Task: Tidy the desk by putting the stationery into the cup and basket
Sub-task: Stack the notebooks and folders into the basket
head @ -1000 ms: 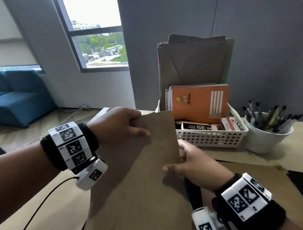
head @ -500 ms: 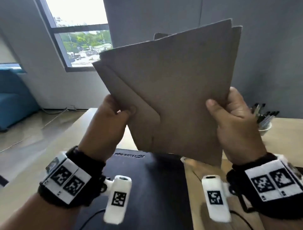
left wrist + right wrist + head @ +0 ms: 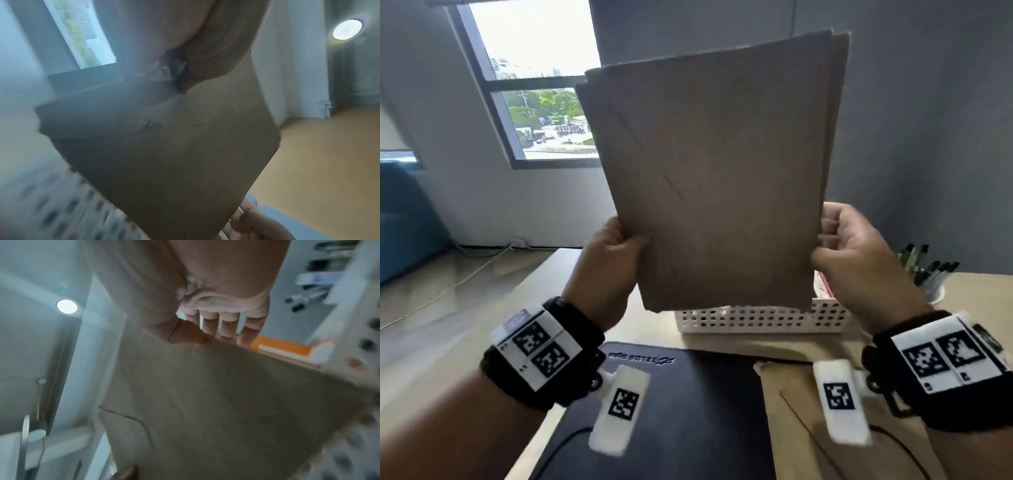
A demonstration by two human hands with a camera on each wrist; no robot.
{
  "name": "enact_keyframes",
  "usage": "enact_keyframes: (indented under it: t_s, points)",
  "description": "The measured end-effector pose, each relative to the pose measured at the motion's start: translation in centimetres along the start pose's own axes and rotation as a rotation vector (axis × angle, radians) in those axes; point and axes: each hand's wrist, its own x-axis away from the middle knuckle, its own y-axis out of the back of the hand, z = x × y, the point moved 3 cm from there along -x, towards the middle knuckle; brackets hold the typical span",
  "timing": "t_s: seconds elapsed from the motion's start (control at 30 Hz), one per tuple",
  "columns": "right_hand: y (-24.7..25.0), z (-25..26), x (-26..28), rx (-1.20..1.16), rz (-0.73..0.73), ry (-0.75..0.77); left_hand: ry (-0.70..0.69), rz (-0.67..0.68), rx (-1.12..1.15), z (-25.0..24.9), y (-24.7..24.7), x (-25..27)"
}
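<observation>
Above your wooden surface: brown envelopes, upright over white basket, your left hand and right hand each in pinching grip; black mat, pen cup, window, grey walls.

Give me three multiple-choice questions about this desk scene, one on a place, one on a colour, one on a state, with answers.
1. Where is the white basket? A) behind the black mat B) on the floor C) on the sofa
2. What colour are the envelopes? A) blue B) brown C) white
3. How are the envelopes held? A) lying flat B) in one hand C) upright by both hands

Answers: 1 A, it sits on the desk beyond the mat. 2 B, plain brown paper. 3 C, left hand and right hand pinch opposite edges.
</observation>
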Motion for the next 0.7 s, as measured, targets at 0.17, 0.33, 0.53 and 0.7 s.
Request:
enact_keyframes:
  t_s: [0.17, 0.33, 0.53, 0.7]
  points:
    - [-1.2, 0.2, -7.6, 0.745, 0.193, -0.037, -0.274, -0.059, 0.022, -6.1, 0.0, -7.0]
    - [-4.5, -0.3, -12.9, 1.098, 0.361, -0.045, -0.285, 0.031, 0.076, -7.6, -2.9, -13.7]
    - [-5.0, -6.7, -18.5, 1.402, 0.315, -0.047, -0.423, -0.178, -0.509, -5.8, -4.9, -18.3]
    - [-5.5, -1.9, -14.1, 1.299, 0.298, -0.082, -0.273, -0.298, -0.492, -3.7, -4.5, -20.6]
